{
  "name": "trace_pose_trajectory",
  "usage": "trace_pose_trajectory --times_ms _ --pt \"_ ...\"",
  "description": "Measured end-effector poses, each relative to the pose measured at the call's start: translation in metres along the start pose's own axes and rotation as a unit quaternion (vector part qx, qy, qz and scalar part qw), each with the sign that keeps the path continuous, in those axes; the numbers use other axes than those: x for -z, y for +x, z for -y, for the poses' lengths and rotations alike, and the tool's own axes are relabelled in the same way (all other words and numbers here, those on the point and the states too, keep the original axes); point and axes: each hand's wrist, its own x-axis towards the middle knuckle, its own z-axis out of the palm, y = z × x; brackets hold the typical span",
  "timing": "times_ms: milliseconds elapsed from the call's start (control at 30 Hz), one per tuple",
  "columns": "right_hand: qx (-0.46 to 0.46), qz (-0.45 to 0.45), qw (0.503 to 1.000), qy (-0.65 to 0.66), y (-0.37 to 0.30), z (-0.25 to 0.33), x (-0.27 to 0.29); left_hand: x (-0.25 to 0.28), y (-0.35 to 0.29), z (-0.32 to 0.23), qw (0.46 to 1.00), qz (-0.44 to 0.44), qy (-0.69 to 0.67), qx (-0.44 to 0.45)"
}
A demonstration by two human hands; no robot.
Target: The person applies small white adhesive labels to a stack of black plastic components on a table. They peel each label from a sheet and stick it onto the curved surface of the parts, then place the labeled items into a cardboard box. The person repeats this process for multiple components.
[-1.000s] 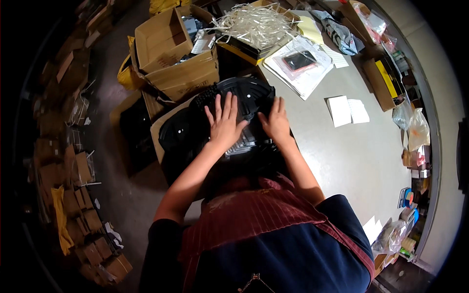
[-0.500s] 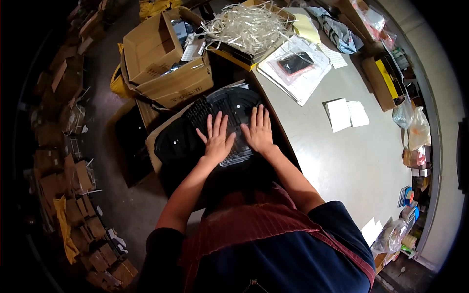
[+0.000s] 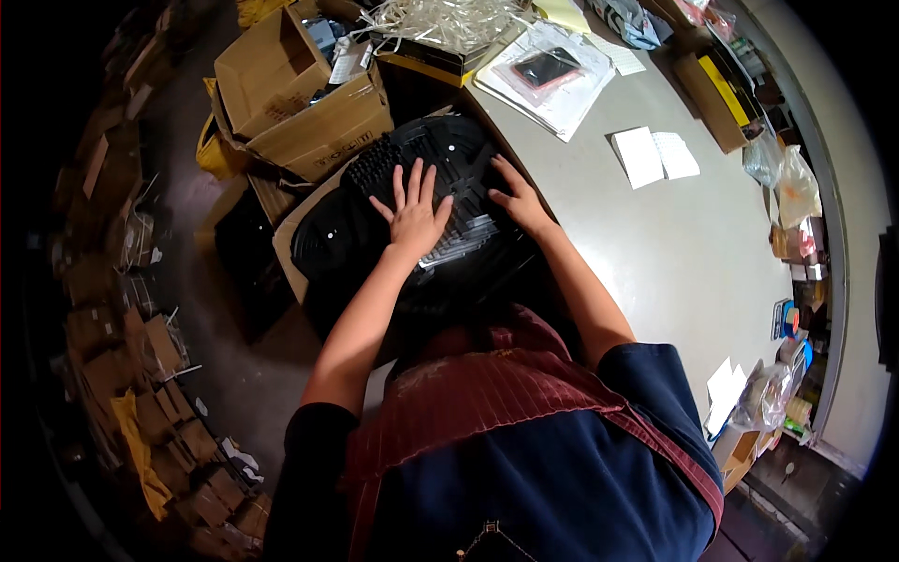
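In front of me lies a black moulded plastic piece (image 3: 440, 140) with ribs, rows of small knobs and a white dot, set in an open cardboard box (image 3: 288, 245). My left hand (image 3: 417, 220) rests flat on its ribbed middle with the fingers spread. At its right edge, beside the tabletop, is my right hand (image 3: 524, 201), thumb and fingers apart. A second rounded black piece (image 3: 323, 234), also with a white dot, sits to the left. Shadow hides the near part of the box.
Beyond stand a brown carton (image 3: 328, 140) and a box of shredded clear strips (image 3: 449, 23). On the grey table (image 3: 637, 262) to the right lie papers under a phone (image 3: 548, 67) and a folded white sheet (image 3: 641, 157). Flattened cardboard (image 3: 122, 365) piles up at far left.
My right hand has slid off the top of the black piece to its right edge. My left hand stays spread on it. The whole view has shifted slightly.
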Motion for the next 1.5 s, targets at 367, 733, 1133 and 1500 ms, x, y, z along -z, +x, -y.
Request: trace_pose_trajectory --times_ms 367,733,1133,1500 --pt "-0.133 -0.268 0.954 0.022 -0.135 0.061 0.006 0.024 -0.021 -0.016 0.993 -0.022 -0.041 -0.105" --pt "-0.116 -0.287 0.938 -0.158 -0.229 0.078 -0.001 -0.003 -0.04 -0.014 0.963 0.013 0.031 -0.267" --pt "-0.12 -0.365 0.92 -0.078 -0.301 0.049 0.097 -0.015 -0.042 -0.01 0.956 0.053 0.122 -0.263" --pt "-0.131 -0.513 0.847 0.039 -0.431 -0.016 0.191 0.02 -0.044 -0.049 0.942 0.089 0.178 -0.269"
